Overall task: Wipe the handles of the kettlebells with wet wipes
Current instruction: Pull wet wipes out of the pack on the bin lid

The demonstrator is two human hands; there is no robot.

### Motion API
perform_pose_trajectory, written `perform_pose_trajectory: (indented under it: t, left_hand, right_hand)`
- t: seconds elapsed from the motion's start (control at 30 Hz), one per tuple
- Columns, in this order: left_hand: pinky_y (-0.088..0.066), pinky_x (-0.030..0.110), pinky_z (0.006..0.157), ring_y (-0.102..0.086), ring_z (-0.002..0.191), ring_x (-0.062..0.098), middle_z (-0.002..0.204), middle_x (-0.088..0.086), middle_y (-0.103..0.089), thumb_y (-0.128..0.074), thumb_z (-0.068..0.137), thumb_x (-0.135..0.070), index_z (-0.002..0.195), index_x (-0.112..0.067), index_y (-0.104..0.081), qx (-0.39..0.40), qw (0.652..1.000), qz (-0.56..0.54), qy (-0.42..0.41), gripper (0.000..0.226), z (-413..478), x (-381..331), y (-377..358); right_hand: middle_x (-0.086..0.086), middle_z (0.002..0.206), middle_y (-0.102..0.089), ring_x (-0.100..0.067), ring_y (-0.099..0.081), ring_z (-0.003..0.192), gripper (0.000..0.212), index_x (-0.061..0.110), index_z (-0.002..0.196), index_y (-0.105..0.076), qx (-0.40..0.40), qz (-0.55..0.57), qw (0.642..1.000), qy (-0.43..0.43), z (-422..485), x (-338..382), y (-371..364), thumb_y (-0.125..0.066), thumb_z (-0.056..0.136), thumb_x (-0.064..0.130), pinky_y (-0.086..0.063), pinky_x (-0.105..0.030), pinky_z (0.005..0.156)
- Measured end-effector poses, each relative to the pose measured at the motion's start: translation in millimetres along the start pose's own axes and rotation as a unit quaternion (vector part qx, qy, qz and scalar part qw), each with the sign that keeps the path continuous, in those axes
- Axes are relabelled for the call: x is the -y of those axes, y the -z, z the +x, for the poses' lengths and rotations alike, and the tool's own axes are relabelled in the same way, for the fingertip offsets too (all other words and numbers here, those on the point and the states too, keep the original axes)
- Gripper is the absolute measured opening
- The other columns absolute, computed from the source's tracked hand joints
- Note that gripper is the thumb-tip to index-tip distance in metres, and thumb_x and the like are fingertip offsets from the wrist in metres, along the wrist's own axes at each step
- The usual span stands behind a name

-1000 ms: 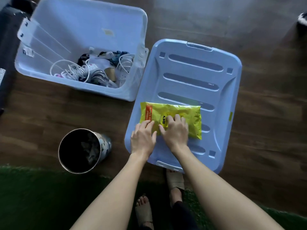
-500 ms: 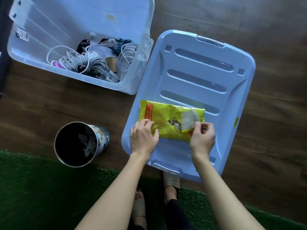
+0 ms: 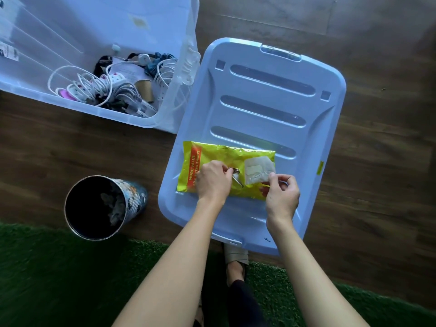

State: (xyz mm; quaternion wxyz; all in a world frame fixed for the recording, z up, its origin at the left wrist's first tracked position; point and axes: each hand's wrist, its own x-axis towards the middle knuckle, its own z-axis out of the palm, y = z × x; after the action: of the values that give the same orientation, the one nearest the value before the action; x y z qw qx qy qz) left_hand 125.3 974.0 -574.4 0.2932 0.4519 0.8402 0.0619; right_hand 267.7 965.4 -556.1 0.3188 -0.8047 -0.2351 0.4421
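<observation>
A yellow pack of wet wipes (image 3: 236, 156) lies on the near part of a light blue storage lid (image 3: 271, 102) on the floor. My right hand (image 3: 280, 192) pinches the pack's resealable flap (image 3: 257, 172), peeled back to the right. My left hand (image 3: 213, 181) rests on the middle of the pack, with its fingertips pinched on the tip of a wet wipe (image 3: 236, 177) at the uncovered opening. No kettlebell is in view.
A dark round waste bin (image 3: 106, 206) with crumpled wipes inside stands on the wooden floor left of the lid. A clear plastic box (image 3: 70, 31) holding cables and power strips sits at the back left. Green turf (image 3: 47, 267) runs along the near edge, with my feet on it.
My right hand peeled the flap open to the right and holds it back. My left hand slid from the pack's left end to the opening and pinched there.
</observation>
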Motion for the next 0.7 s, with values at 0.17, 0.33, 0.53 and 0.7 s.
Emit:
perform_pose_trajectory:
  t: [0.17, 0.33, 0.53, 0.7]
  left_hand:
    - [-0.049, 0.025, 0.064, -0.069, 0.079, 0.016, 0.082, -0.005, -0.075, -0.071, 0.090, -0.039, 0.085, -0.022, -0.078, -0.037, 0.994, -0.099, -0.023, 0.019, -3.9, 10.0, 5.1]
    - [-0.054, 0.031, 0.071, -0.067, 0.083, 0.013, 0.090, -0.010, -0.070, -0.063, 0.096, -0.045, 0.092, -0.027, -0.067, -0.013, 0.948, -0.317, -0.015, 0.019, -22.8, 16.1, 9.3]
    - [-0.047, 0.013, 0.064, -0.066, 0.072, 0.005, 0.088, -0.009, -0.070, -0.057, 0.103, -0.037, 0.100, -0.018, -0.062, -0.082, 0.941, -0.329, -0.011, 0.019, -32.6, 16.8, 33.1]
    - [-0.055, 0.027, 0.066, -0.071, 0.073, 0.010, 0.089, -0.003, -0.076, -0.058, 0.103, -0.037, 0.099, -0.020, -0.061, -0.046, 0.934, -0.354, -0.020, 0.018, -32.3, 15.6, 45.2]
  right_hand:
    - [0.001, 0.076, -0.071, -0.015, -0.072, 0.059, 0.017, 0.017, 0.083, -0.061, 0.004, -0.014, 1.000, 0.010, 3.5, 2.7, 7.0, -0.065, 0.096, 0.027, -0.061, -0.046, 0.074]
    - [-0.001, 0.077, -0.072, -0.017, -0.072, 0.062, 0.016, 0.018, 0.083, -0.061, 0.015, -0.019, 1.000, 0.012, 6.5, 2.3, 10.2, -0.064, 0.096, 0.028, -0.061, -0.049, 0.075]
    - [-0.003, 0.080, -0.073, -0.018, -0.072, 0.064, 0.017, 0.020, 0.084, -0.061, 0.026, -0.020, 0.999, 0.030, 4.6, 0.6, 9.8, -0.064, 0.096, 0.031, -0.060, -0.044, 0.073]
    - [-0.002, 0.079, -0.072, -0.017, -0.072, 0.068, 0.017, 0.025, 0.082, -0.058, 0.044, -0.045, 0.995, 0.084, -0.7, 2.2, 10.5, -0.064, 0.097, 0.032, -0.059, -0.038, 0.069]
